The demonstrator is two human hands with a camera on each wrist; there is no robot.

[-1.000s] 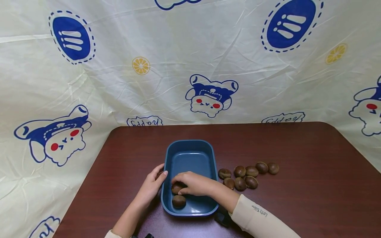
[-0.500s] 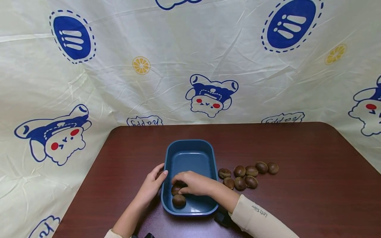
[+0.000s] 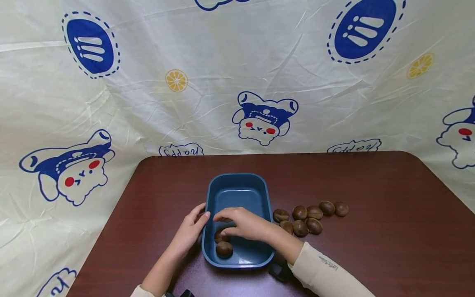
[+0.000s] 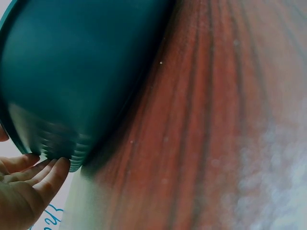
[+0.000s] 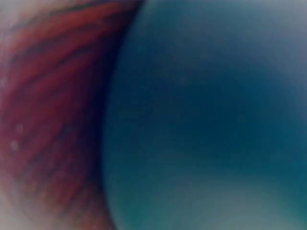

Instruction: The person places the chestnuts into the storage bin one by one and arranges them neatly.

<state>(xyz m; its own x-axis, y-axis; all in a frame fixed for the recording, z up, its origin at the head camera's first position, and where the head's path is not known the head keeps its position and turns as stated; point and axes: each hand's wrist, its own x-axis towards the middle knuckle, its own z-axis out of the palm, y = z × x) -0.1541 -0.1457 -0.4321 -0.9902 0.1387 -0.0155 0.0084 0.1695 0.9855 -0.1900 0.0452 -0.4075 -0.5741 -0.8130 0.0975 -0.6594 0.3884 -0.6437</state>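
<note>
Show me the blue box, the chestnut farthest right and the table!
Blue box (image 3: 238, 201): head view, on its bare floor.
Chestnut farthest right (image 3: 341, 209): head view, middle of its brown shell.
Table (image 3: 386, 218): head view, on its bare top.

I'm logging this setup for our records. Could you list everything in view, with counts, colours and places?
Table: one, reddish-brown, across the lower head view
Tray: one, blue, on the table
Chestnuts: two visible, brown, inside the tray
Loose chestnuts: eight, brown, on the table, right of the tray
Cloth: one, off-white, behind and beside the table
Prints: several, blue, red and yellow, on the cloth
Device parts: count unclear, black, low in the head view
Sleeves: two, cream, on the arms
Left grip: one, bare, touching the tray's left side
Right grip: one, bare, over the tray
</note>
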